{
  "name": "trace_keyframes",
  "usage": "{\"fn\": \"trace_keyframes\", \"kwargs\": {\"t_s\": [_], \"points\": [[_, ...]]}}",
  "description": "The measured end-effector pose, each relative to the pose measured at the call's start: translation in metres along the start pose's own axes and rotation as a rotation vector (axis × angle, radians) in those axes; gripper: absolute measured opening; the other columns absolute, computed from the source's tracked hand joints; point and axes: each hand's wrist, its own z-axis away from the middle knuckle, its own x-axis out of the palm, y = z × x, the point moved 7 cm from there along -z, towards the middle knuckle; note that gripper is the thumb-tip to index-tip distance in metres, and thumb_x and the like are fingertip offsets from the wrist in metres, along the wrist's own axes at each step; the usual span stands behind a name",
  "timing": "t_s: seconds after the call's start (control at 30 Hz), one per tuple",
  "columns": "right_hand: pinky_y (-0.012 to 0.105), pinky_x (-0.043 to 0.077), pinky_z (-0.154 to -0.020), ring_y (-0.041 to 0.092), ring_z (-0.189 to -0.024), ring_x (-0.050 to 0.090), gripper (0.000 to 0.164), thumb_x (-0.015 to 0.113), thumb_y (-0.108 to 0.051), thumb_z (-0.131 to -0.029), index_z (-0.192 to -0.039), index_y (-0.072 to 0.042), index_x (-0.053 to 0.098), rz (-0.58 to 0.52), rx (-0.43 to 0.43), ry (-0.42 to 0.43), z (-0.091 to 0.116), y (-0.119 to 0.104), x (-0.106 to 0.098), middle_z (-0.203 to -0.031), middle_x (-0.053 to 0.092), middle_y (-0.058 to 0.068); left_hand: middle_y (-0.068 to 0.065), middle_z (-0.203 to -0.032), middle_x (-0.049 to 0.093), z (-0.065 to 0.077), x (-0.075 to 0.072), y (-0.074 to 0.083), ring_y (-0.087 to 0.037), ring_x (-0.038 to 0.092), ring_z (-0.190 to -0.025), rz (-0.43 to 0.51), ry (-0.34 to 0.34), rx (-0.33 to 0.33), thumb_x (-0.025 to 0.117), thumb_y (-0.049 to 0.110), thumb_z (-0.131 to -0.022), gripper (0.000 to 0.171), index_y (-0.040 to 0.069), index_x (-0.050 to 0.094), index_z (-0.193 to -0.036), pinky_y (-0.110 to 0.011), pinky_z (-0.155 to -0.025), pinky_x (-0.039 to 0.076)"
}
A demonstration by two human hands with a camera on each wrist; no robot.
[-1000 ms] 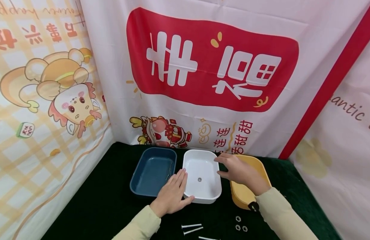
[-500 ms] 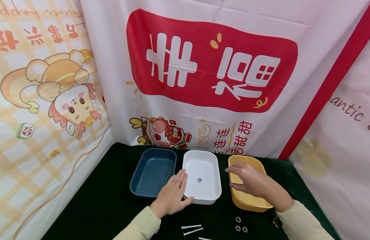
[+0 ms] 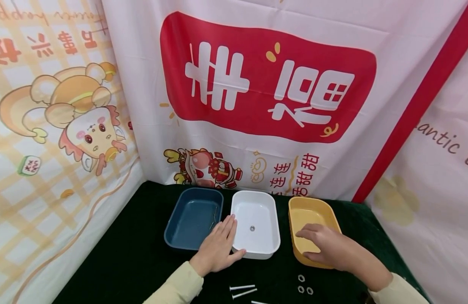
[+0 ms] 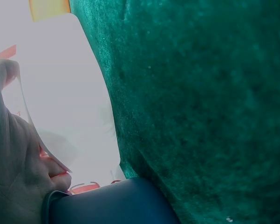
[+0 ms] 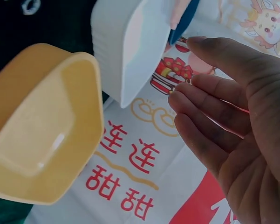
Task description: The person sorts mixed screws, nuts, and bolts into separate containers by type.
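My left hand (image 3: 217,245) lies with straight fingers along the near left rim of the white box (image 3: 272,211), beside the blue box. A single hex nut (image 3: 252,228) sits on the white box's floor. Over the yellow box (image 3: 311,207) hovers my right hand (image 3: 328,247), fingers loosely bent. The right wrist view shows nothing in that right hand (image 5: 233,102), its thumb apart from the fingers. Inside the blue box (image 3: 188,215), a few thin metal pieces (image 3: 214,217) lie by the right wall.
In front of the boxes on the dark green cloth (image 3: 135,253), bolts (image 3: 244,292) lie near the bottom edge, one cut off by the frame. Three hex nuts (image 3: 301,289) are grouped before the yellow box. A printed curtain (image 3: 264,169) hangs right behind the boxes.
My right hand has moved right and nearer, from the white box's right rim to over the yellow box's near part. The left hand has stayed in place.
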Motion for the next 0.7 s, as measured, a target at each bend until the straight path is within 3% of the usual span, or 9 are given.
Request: {"fn": "trace_keyframes", "kwargs": {"t_s": [0.37,0.7], "points": [[0.038,0.065,-0.087,0.017,-0.098,0.073,0.039,0.087,-0.030,-0.088,-0.122,-0.016,0.075,-0.020,-0.029,-0.072,0.017,0.005,0.026,-0.118,0.077,0.004,-0.012,-0.179,0.014,-0.001,0.000,0.000,-0.029,0.015,-0.167,0.003,0.001,-0.002,0.040,0.072,-0.104,0.096,0.004,0.022,-0.168,-0.051,-0.134,0.023],[0.029,0.065,-0.083,0.003,-0.092,0.068,0.036,0.087,-0.024,-0.087,-0.120,-0.018,0.076,-0.103,0.004,-0.162,0.025,0.011,0.057,-0.112,0.076,-0.003,-0.012,-0.179,0.014,0.000,-0.001,0.000,-0.029,0.016,-0.167,0.016,-0.006,-0.009,0.041,0.071,-0.104,0.096,0.004,0.021,-0.168,-0.051,-0.134,0.023]]}}
